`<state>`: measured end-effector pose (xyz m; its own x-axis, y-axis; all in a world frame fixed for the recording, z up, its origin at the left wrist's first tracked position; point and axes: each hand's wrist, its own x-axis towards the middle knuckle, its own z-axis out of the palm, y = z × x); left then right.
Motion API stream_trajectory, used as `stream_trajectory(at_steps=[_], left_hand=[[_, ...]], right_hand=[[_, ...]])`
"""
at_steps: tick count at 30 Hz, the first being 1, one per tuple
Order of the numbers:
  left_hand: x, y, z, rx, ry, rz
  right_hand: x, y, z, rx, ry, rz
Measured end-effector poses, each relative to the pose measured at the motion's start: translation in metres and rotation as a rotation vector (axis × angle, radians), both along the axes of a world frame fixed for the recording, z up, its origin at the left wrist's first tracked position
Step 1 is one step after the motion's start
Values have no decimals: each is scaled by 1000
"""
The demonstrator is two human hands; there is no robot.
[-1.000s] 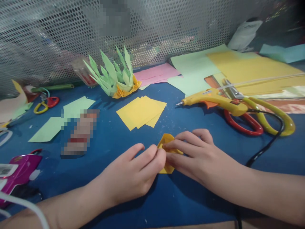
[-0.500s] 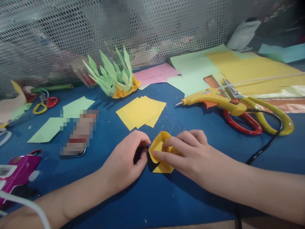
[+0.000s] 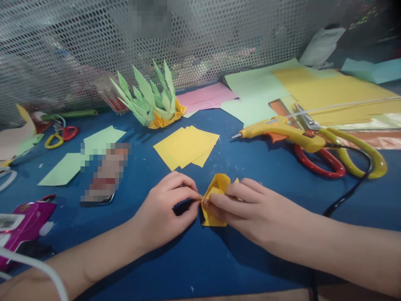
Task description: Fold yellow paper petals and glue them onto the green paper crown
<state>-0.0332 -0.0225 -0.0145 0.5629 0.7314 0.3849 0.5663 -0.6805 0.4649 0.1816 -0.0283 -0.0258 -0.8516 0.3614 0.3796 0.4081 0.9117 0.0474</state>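
A folded piece of yellow paper (image 3: pixel 216 187) stands on the blue tabletop between my hands. My left hand (image 3: pixel 171 209) pinches its left edge between thumb and index finger. From the other side my right hand (image 3: pixel 250 205) grips it, with fingers reaching into the fold; part of the paper is hidden behind them. Just beyond lies a small stack of yellow paper squares (image 3: pixel 186 146). Farther back sits a folded paper piece with green spikes (image 3: pixel 153 100) and an orange-yellow base.
A yellow glue gun (image 3: pixel 282 131) rests on large scissors (image 3: pixel 360 154) at right, its black cord trailing toward the front. Green paper pieces (image 3: pixel 61 169), a blurred-out phone-like object (image 3: pixel 106 173) and a purple packet (image 3: pixel 26 225) lie at left. Perforated metal mesh (image 3: pixel 94 46) stands behind.
My left hand has moved slightly right, and its fingertips now touch the paper's edge. My right fingers have curled closer together, and the paper's opening looks narrower.
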Motion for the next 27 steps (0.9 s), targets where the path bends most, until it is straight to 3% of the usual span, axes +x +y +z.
stream_trajectory(at_steps=[10,16,27], left_hand=[[-2,-2,-2,-27,4,-15],[-2,-4,-4,3,55,-49],[-2,-5,-3,172,113,-133]], right_hand=[[4,1,0,62,-77,-13],[6,-2,4,23,-70,-28],[19,18,7,-58,233,-163]])
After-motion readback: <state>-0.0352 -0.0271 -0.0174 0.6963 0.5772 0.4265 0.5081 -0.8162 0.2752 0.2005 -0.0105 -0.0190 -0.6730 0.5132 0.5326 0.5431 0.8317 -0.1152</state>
